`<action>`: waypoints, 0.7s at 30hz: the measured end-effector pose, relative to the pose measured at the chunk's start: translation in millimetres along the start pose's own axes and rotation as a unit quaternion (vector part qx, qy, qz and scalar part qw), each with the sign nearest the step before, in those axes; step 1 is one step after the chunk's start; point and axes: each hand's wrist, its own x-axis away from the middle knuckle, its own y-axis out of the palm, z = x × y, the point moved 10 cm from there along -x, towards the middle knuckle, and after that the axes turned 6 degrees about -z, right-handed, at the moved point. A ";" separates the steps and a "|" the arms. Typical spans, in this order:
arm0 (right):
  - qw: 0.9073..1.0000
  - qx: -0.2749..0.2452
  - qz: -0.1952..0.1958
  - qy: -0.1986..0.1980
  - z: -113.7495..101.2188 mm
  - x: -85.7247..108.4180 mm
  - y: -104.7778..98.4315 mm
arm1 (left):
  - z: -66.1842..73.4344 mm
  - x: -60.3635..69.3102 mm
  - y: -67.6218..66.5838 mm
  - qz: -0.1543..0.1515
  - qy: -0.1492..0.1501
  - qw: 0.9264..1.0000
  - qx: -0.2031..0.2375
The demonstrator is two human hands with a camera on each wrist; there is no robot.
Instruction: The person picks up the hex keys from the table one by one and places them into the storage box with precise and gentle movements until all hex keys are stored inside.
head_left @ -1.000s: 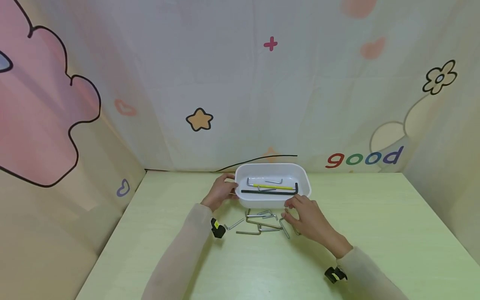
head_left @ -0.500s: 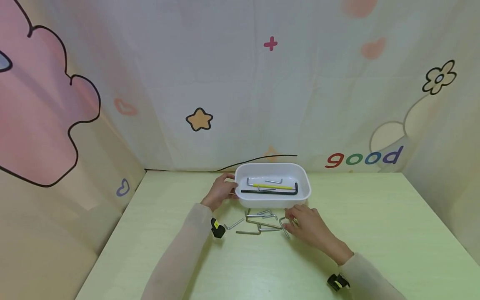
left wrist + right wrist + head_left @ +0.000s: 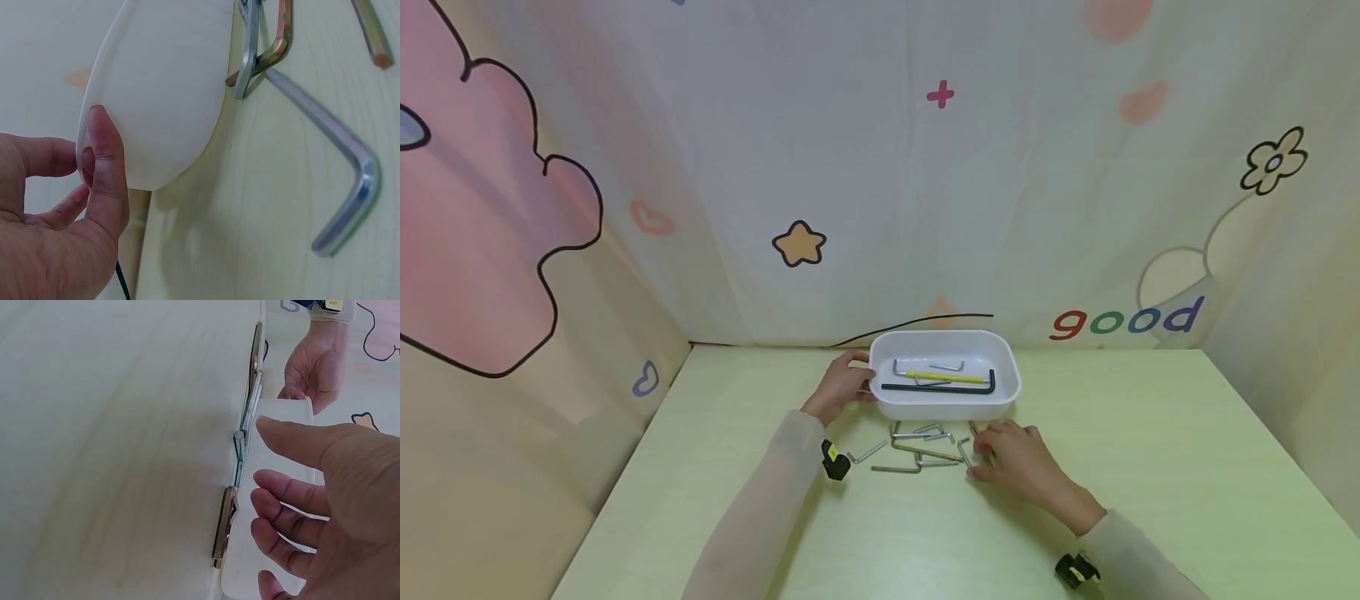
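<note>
Printed cloth [image 3: 880, 167] is hanging behind the counter [image 3: 1150, 467]. Left hand [image 3: 841, 385] is pinching the tray [image 3: 944, 412] at its left rim; right hand [image 3: 1021, 460], thumb and fingers apart, is hovering at hex keys [image 3: 925, 452] lying before the tray. Further keys [image 3: 936, 389] are lying inside.

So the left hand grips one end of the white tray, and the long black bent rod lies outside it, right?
Not quite: the long black bent rod lies inside the white tray, not outside it, as the head view shows. The left hand does grip one end of the tray.
</note>
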 end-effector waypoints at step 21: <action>0.999 -0.010 -0.039 0.011 1.7 -6.3 13.9 | 0.0 -1.1 0.5 0.002 0.003 1.000 -0.001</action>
